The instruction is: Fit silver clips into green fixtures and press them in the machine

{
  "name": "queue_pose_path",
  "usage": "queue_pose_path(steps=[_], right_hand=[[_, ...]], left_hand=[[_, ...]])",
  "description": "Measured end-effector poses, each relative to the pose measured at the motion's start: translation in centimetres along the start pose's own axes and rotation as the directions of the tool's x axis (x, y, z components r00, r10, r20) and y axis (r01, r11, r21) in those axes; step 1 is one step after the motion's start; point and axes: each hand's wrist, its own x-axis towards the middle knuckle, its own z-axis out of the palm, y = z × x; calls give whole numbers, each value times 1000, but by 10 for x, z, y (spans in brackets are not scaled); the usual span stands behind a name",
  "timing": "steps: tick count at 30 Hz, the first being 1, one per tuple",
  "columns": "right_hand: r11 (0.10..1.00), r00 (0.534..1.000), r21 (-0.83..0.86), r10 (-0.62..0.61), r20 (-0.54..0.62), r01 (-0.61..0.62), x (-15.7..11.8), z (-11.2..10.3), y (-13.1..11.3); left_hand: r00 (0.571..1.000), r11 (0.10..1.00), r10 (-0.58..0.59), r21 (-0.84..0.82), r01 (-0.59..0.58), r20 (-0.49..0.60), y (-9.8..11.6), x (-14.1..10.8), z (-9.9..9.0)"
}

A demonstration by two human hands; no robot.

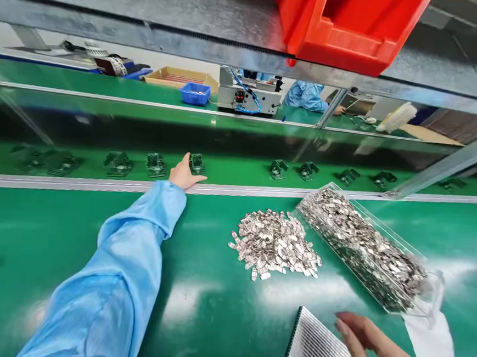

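Observation:
My left hand (184, 173), in a blue sleeve, stretches out to the belt at the back of the bench. Its thumb and fingers are spread around a small stack of green circuit boards (197, 164), with no visible grip on it. At the lower right, my right hand (385, 352) hovers at the edge of a ribbed silvery plate (319, 352), fingers curved and apart, nothing seen in them. Beyond it lies a heap of small metal pieces (275, 242) on the green bench. A clear tray (381, 250) beside the heap is full of similar pieces.
More board stacks (156, 164) sit along the green belt (235, 170) behind a metal rail. Overhead, a red bin (351, 50) stands on a metal shelf. White paper (430, 336) lies by the tray. Across the belt are a machine (249, 94) and a co-worker's blue sleeve (306, 96).

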Motion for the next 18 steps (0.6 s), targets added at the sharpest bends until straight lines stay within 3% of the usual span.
queue_pose_path(steps=[3,5,8,10,12,15,18], right_hand=[[999,988,-17,37,151,-35,32,-1,-18],[996,966,-40,87,242,-80,58,7,-15],[965,964,-195,209,163,-176,94,22,6],[948,964,-234,244,108,-214,112,32,22],[947,964,-228,253,88,-228,121,39,32],[957,965,-171,250,78,-235,122,44,39],[966,966,-67,253,58,-249,114,43,42]], left_hand=[[999,999,26,29,-27,35,-7,13,-1],[995,995,92,52,-91,-35,-11,14,-1],[973,994,86,-46,-98,-214,-1,-5,-1],[973,974,9,-216,-61,-233,19,-37,1],[989,889,-37,-457,-34,-144,44,-81,4],[1000,611,-11,-791,27,25,82,-156,9],[977,455,65,-877,154,205,112,-220,8]])
